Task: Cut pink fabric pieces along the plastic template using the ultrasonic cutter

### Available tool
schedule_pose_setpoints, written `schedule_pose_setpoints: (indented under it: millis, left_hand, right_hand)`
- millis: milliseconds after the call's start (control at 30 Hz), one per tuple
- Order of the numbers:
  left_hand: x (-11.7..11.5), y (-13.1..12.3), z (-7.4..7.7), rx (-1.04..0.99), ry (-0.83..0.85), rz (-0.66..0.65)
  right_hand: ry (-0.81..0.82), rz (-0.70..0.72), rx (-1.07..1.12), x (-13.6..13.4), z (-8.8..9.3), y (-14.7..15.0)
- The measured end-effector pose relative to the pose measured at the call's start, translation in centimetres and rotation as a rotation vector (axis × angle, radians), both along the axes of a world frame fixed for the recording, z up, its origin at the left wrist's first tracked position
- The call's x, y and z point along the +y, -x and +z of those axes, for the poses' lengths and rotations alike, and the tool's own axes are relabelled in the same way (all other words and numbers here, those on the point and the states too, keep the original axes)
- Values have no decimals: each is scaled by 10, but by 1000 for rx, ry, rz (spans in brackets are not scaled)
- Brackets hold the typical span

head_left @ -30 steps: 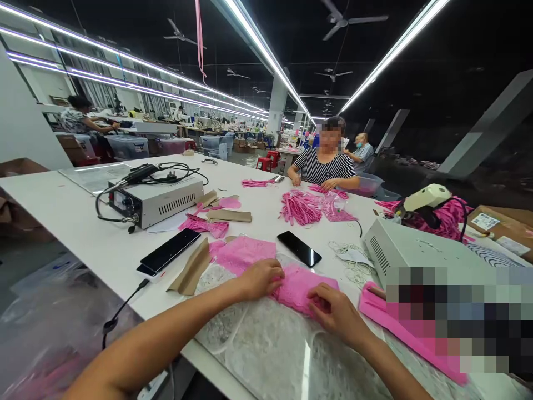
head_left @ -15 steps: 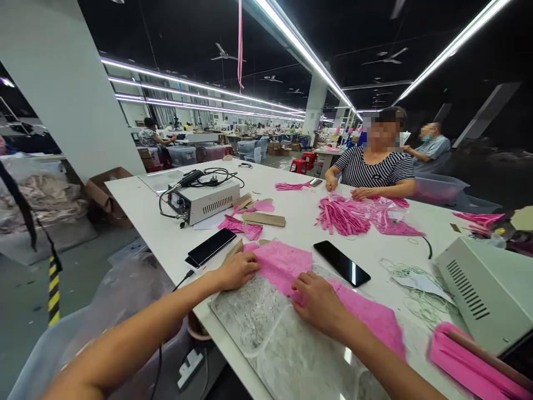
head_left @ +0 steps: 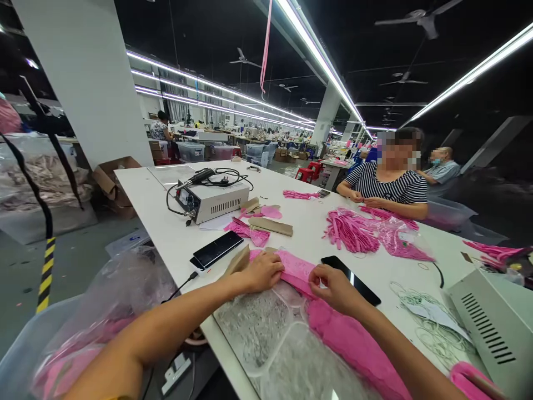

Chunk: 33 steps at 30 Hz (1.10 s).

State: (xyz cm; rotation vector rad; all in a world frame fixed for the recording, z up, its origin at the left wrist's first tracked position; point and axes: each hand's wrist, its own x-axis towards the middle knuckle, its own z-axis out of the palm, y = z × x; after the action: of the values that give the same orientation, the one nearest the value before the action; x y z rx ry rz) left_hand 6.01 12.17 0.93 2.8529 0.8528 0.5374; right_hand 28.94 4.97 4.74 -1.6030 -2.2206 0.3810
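Observation:
A strip of bright pink fabric (head_left: pixel 353 341) runs across a clear, scratched plastic sheet (head_left: pixel 254 328) at the table's near edge, its far end folded over. My left hand (head_left: pixel 262 272) lies on that folded end, its fingers curled and pressed together on the cloth. Beside its wrist a tan cardboard piece (head_left: pixel 238 261) sticks up. My right hand (head_left: pixel 335 286) pinches the fabric's edge between thumb and fingertips, a short way to the right. Behind this hand lies a black phone (head_left: pixel 362 288), partly covered by it.
Left of the hands are dark phones (head_left: pixel 219 249) and a grey box with cables (head_left: pixel 220 201). Across the table, a person in a striped top (head_left: pixel 387 183) handles pink strips near a pink bundle (head_left: pixel 350 229). Green elastic loops (head_left: pixel 437 333) and a vented box (head_left: pixel 491 316) stand right.
The view has shifted, so the scene sits further right and lower. My right hand has risen from lying on the cloth to pinching its edge, and the fabric is more folded between my hands.

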Motion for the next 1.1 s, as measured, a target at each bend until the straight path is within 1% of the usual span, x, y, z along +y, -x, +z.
schedule_pose_setpoints:
  millis: [100,200,267,333,400,433,500,600,667,700,767,867,967,1033,1100]
  left_hand:
    - [28,4,9,-38,51,19]
    - [59,2,25,-68,83,15]
    - [77,-4,38,-99,76,26]
    - [90,-10,47,-136,51,44]
    - [95,-12,50,-154,24,49]
    - [93,-10,48,-150,16,42]
    - [84,-3,39,-111,9,8]
    - [62,12,20,-10,7,-60]
    - [49,21,10,51,0,-86]
    - [44,23,7,75,-5,-95]
    - [38,25,7,104,-14,-108]
    - [36,24,14,110,-26,-127]
    - [35,24,22,106,-25,-170]
    - [31,24,26,95,-27,-191]
    - [21,22,27,70,-33,-197]
  right_hand:
    - [45,-15,35,20,7,-18]
    - [61,-16,48,46,14,-34]
    - [32,-18,46,64,22,-42]
    - [-30,-27,40,78,30,-47]
    - [-106,-30,28,82,32,-48]
    - [-140,-23,19,80,31,-47]
    - [-183,18,-6,69,21,-40]
    - [-184,114,-54,42,-5,-23]
    - [-167,160,-86,27,-20,-13]
    - [-157,176,-98,22,-25,-10]
    - [-133,185,-112,15,-30,-6]
    - [-101,147,-106,11,-27,-9]
    - [-73,75,-81,1,-16,-19]
    - [-58,18,-55,-13,-7,-26]
    - [-47,-43,-23,-33,0,-33]
